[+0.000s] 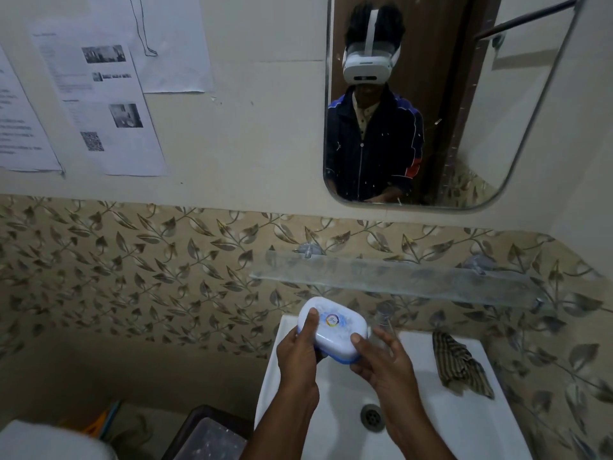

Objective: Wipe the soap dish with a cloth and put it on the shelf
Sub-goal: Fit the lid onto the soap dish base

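Both hands have it: the left hand point(298, 351) grips the near-left end of the soap dish point(333, 330) with its thumb over the lid, while the right hand point(381, 360) holds the opposite corner, thumb on the rim, the dish held up over the white sink point(464, 426) and just below the glass shelf point(398, 280). It looks like light, rigid, smooth plastic, probably slick if wet, so the ends are the safest hold. That striped cloth point(459, 366) lies untouched on the sink's right ledge, so wiping appears not yet done.
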`<state>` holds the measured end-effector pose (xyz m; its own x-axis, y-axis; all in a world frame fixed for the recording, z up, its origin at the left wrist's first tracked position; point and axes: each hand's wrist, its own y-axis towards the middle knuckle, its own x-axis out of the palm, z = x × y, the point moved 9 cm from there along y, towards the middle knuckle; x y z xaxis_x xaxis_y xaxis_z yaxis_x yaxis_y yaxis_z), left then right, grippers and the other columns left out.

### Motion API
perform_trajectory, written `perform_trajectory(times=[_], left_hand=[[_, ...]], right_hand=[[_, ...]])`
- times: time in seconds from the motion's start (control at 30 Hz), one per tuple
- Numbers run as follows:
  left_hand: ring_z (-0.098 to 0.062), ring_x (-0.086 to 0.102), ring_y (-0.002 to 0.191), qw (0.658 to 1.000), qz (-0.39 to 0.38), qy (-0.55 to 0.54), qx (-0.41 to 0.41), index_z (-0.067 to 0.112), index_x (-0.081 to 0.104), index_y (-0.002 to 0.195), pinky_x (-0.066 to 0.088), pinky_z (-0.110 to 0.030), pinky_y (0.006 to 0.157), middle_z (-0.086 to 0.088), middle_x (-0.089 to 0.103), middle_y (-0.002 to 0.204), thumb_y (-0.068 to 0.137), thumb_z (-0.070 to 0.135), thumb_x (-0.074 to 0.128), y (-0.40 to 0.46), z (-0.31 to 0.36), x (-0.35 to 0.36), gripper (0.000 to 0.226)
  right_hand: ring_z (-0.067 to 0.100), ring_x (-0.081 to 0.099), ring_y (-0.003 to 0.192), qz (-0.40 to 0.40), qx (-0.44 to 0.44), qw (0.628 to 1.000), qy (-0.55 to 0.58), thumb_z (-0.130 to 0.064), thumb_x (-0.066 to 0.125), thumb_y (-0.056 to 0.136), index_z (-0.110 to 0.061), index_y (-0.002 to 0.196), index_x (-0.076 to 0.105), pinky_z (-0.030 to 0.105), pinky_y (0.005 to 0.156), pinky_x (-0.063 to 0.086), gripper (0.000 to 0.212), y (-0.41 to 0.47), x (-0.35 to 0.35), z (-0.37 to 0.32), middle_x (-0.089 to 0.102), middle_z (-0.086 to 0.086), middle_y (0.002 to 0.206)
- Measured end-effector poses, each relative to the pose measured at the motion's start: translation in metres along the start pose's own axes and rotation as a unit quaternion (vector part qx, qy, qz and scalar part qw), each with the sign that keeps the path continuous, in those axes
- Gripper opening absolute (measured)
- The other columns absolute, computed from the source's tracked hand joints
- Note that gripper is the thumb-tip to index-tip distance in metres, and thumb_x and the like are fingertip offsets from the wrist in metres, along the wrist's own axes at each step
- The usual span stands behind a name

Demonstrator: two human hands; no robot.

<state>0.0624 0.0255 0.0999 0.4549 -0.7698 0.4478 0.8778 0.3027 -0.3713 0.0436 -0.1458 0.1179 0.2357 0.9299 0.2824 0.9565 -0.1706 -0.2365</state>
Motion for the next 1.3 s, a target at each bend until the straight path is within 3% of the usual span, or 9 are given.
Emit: perform_trajectory(times=[0.1,0.23,0.3,0.4,0.5,0.7,0.83,1.17,1.3], left_hand=[[-0.03,0.074,0.091,1.0,0.012,0.01,0.019,0.012,0.072,0.1,0.061,-0.036,0.066,-0.013,0.077,0.101,0.081,0.03,0.079,0.0,0.001,-0.006,0.026],[-0.027,0.073,0.094,0.997,-0.013,0.02,0.079,0.024,0.063,0.117,0.06,-0.033,0.061,-0.006,0.075,0.107,0.088,0.028,0.072,-0.004,0.012,0.001,0.031],[-0.021,0.073,0.086,0.996,-0.021,0.023,0.089,0.023,0.064,0.113,0.059,-0.029,0.058,-0.003,0.077,0.099,0.089,0.03,0.071,-0.004,0.016,0.007,0.026],[-0.007,0.074,0.068,0.995,-0.014,0.027,0.098,0.015,0.065,0.1,0.056,-0.023,0.051,0.007,0.078,0.077,0.088,0.029,0.072,0.0,0.02,0.01,0.02],[-0.009,0.074,0.065,0.994,-0.002,0.034,0.105,0.013,0.067,0.091,0.056,-0.023,0.051,0.003,0.077,0.071,0.084,0.027,0.077,0.005,0.017,0.008,0.019],[-0.019,0.076,0.075,0.996,0.015,0.033,0.083,0.013,0.07,0.094,0.059,-0.028,0.058,-0.003,0.079,0.079,0.082,0.028,0.079,0.008,-0.001,-0.005,0.021],[-0.029,0.076,0.085,0.999,0.03,0.011,0.039,0.009,0.068,0.103,0.059,-0.03,0.059,-0.015,0.078,0.093,0.081,0.027,0.08,0.009,-0.012,-0.017,0.031],[-0.028,0.073,0.094,0.999,0.024,0.014,0.02,0.024,0.065,0.113,0.059,-0.029,0.056,-0.012,0.075,0.105,0.084,0.022,0.076,0.016,-0.022,-0.027,0.031],[-0.021,0.075,0.084,0.999,0.016,0.019,0.036,0.021,0.065,0.112,0.058,-0.029,0.056,-0.011,0.075,0.104,0.087,0.017,0.071,0.017,-0.02,-0.025,0.026]], right_hand=[[0.021,0.072,0.069,-0.007,-0.009,1.0,-0.015,-0.012,0.081,0.076,-0.013,0.115,0.061,0.033,0.065,0.057,0.044,0.0,0.0,0.002,0.079,0.006,0.081],[0.017,0.067,0.059,-0.018,-0.05,0.998,-0.034,-0.008,0.081,0.076,-0.013,0.111,0.063,0.024,0.055,0.054,0.039,0.003,-0.004,-0.02,0.078,0.012,0.081],[0.016,0.062,0.055,-0.023,-0.061,0.997,-0.033,-0.009,0.081,0.076,-0.015,0.108,0.065,0.021,0.051,0.052,0.037,0.005,-0.009,-0.029,0.077,0.013,0.079],[0.02,0.059,0.056,-0.027,-0.051,0.998,-0.021,-0.008,0.081,0.075,-0.015,0.107,0.068,0.028,0.054,0.053,0.036,0.011,-0.016,-0.034,0.075,0.013,0.074],[0.021,0.058,0.053,-0.028,-0.034,0.999,-0.01,-0.005,0.081,0.074,-0.011,0.11,0.067,0.032,0.057,0.051,0.039,0.015,-0.022,-0.027,0.073,0.014,0.072],[0.023,0.067,0.067,-0.029,-0.002,1.0,0.006,-0.002,0.082,0.072,-0.009,0.114,0.065,0.03,0.061,0.059,0.046,0.019,-0.026,-0.007,0.076,0.015,0.08],[0.022,0.068,0.065,-0.031,0.023,0.999,-0.001,-0.002,0.083,0.072,-0.014,0.111,0.064,0.032,0.062,0.06,0.045,0.02,-0.022,0.008,0.076,0.003,0.067],[0.023,0.072,0.07,-0.012,0.044,0.999,-0.011,-0.007,0.083,0.073,-0.01,0.109,0.065,0.032,0.063,0.06,0.04,0.026,-0.021,0.036,0.078,0.006,0.072],[0.02,0.073,0.069,-0.001,0.029,0.999,-0.015,-0.009,0.082,0.075,-0.009,0.108,0.066,0.027,0.059,0.059,0.037,0.031,-0.023,0.036,0.078,0.006,0.076]])
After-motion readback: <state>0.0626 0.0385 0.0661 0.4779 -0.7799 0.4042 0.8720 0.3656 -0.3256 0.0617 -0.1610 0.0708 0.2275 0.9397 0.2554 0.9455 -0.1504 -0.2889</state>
